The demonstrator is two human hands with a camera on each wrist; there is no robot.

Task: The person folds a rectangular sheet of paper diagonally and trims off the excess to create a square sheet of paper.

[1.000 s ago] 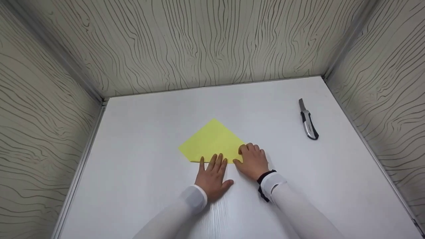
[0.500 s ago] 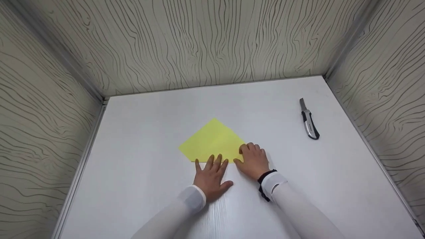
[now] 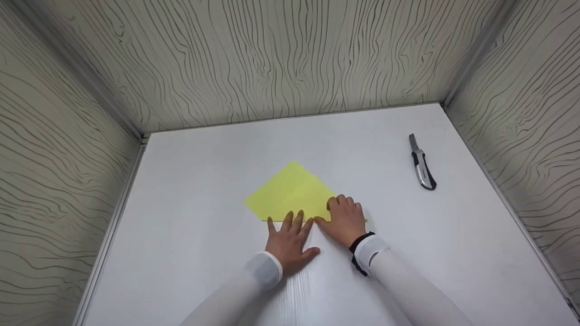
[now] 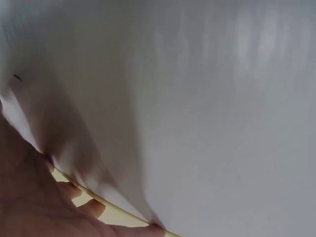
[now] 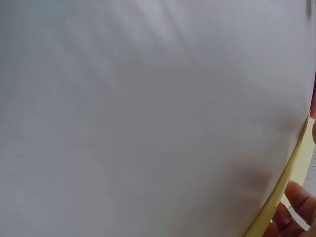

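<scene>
A sheet of yellow paper (image 3: 290, 190) lies folded on the white table, its point toward the back wall and its straight folded edge toward me. My left hand (image 3: 290, 249) rests with spread, straight fingers, their tips along that edge; the left wrist view shows the fingertips (image 4: 91, 208) at the paper's rim. At the right end, my right hand (image 3: 346, 220) has bent fingers over the paper, its thumb at the near edge, close to the left index fingertip. That hand hides the paper's right corner. In the right wrist view the folded edge (image 5: 276, 197) stands slightly apart in layers.
A silver and black utility knife (image 3: 422, 170) lies at the back right of the white table (image 3: 190, 181), blade out and pointing toward the back. Wood-grain patterned panels (image 3: 272, 59) enclose the table at the back and both sides.
My left little finger has spread slightly to the left. The right thumb has slid left along the folded edge. A faint diagonal line shows more clearly on the paper. The knife has stayed put.
</scene>
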